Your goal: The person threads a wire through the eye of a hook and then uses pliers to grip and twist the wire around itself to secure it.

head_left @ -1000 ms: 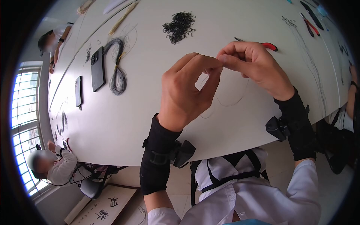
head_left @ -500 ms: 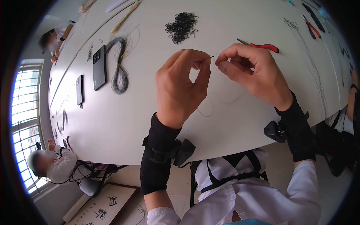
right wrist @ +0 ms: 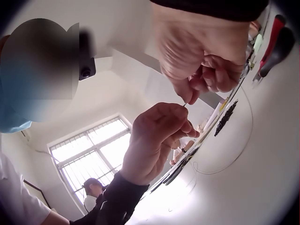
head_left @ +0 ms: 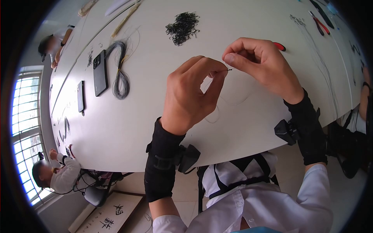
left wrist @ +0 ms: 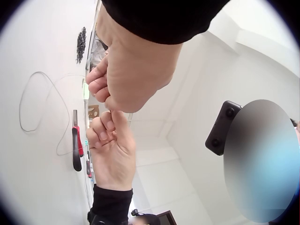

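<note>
My left hand [head_left: 192, 91] pinches a small dark fish hook [head_left: 230, 70] between thumb and forefinger, its tip poking out past the fingertips. Close by, to the right and slightly higher, my right hand [head_left: 266, 66] has thumb and index finger together on a thin fishing line. The clear line [left wrist: 20, 110] trails in a loose loop over the table below the hands. In the right wrist view, a short thin piece shows between both hands' fingertips. A pair of pliers [left wrist: 77, 150] with red and black handles lies behind the right hand, mostly hidden by it in the head view.
A heap of black hooks [head_left: 182, 28] lies ahead on the white table [head_left: 128, 132]. Left are a coil of grey line [head_left: 121, 83] and two phones [head_left: 100, 73]. Several lines with hooks [head_left: 320, 62] and more pliers [head_left: 320, 25] lie right. Two people sit at the left.
The hands were together a second ago, then parted, with line stretched between them. Since then the left hand has shifted right and down, and the right hand slightly up.
</note>
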Tool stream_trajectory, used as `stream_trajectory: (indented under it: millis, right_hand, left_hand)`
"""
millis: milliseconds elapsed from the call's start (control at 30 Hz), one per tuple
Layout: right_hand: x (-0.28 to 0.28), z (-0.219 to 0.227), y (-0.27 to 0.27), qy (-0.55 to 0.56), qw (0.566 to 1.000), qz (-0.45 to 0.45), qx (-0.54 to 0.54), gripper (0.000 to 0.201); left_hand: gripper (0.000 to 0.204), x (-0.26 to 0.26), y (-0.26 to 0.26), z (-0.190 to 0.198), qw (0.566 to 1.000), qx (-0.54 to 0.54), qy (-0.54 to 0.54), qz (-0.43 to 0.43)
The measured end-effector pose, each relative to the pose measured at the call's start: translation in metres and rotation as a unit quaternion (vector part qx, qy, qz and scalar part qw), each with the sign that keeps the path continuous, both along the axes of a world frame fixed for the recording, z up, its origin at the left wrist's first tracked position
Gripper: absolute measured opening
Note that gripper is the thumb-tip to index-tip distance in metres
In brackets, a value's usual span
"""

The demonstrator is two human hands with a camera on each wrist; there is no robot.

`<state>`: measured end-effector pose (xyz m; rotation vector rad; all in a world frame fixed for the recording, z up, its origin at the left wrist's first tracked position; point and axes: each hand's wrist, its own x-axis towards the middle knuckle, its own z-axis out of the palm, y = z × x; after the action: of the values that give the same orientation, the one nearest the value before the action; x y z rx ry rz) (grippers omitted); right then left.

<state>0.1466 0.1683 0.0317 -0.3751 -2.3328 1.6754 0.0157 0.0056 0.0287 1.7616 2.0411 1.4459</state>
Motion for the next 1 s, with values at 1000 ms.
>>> stream_trajectory:
  millis: [1000]
  right_hand:
    - [0.003,0.009,-0.008,0.007,0.999,-0.023,0.042,0.015]
  left_hand:
    - [0.007,-0.001,0.001,-0.002,1.000,-0.013,-0.007,0.012]
